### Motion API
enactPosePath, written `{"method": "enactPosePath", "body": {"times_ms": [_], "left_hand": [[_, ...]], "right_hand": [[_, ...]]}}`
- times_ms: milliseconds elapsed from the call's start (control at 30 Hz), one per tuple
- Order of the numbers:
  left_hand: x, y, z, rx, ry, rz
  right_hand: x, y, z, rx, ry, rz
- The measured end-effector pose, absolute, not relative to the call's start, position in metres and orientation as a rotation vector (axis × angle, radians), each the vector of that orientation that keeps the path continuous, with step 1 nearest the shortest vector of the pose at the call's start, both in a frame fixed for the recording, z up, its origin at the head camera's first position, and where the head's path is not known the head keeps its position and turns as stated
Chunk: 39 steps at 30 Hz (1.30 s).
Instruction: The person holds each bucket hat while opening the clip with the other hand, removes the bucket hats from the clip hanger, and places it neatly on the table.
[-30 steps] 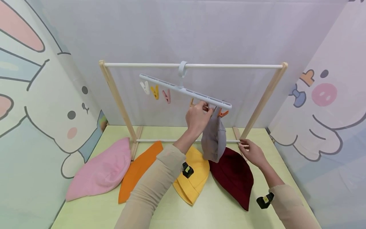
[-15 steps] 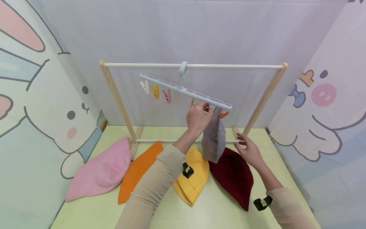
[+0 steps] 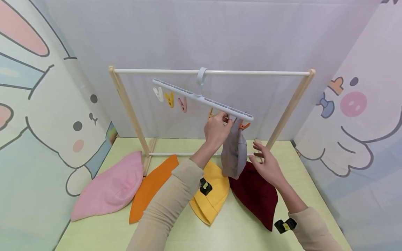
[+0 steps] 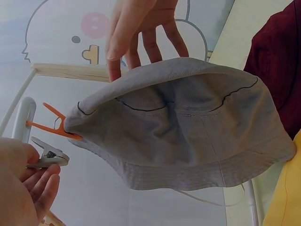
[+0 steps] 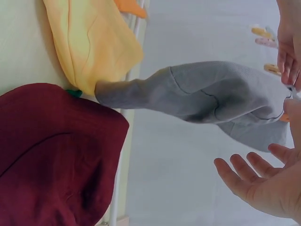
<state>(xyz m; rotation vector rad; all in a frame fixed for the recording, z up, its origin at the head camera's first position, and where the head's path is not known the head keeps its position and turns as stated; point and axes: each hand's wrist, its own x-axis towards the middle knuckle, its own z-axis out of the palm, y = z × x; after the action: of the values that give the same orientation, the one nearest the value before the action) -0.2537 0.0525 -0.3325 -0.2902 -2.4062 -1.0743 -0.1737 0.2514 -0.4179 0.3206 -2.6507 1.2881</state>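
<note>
A grey bucket hat (image 3: 233, 157) hangs from the right end of a pale blue clip hanger (image 3: 208, 101), its brim clamped by an orange clothespin (image 3: 244, 125). Under the hanger's bar, my left hand (image 3: 216, 129) pinches a grey clothespin (image 4: 51, 155) beside the orange one; the left wrist view shows its nose apart from the hat. My right hand (image 3: 266, 165) is just right of the hat, fingers spread and holding nothing. In the left wrist view the right fingers (image 4: 149, 44) reach down behind the hat's upper edge.
The hanger hooks over the white top rod (image 3: 251, 72) of a wooden-legged rack. White, yellow and pink clothespins (image 3: 182, 104) dangle at its raised left end. Pink (image 3: 110, 190), orange (image 3: 154, 190), yellow (image 3: 213, 195) and dark red (image 3: 257, 193) hats lie along the table.
My right hand has come off the rack's lower right corner and moved left toward the grey hat, its fingers spreading. My left hand stays at the hanger.
</note>
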Motion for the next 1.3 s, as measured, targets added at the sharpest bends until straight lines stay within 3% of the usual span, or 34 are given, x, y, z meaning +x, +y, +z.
{"method": "enactPosePath", "body": {"times_ms": [1300], "left_hand": [[-0.254,0.050,-0.338,-0.335,-2.404,-1.047]], "right_hand": [[-0.177,0.208,-0.429,0.249,-2.570,1.294]]}}
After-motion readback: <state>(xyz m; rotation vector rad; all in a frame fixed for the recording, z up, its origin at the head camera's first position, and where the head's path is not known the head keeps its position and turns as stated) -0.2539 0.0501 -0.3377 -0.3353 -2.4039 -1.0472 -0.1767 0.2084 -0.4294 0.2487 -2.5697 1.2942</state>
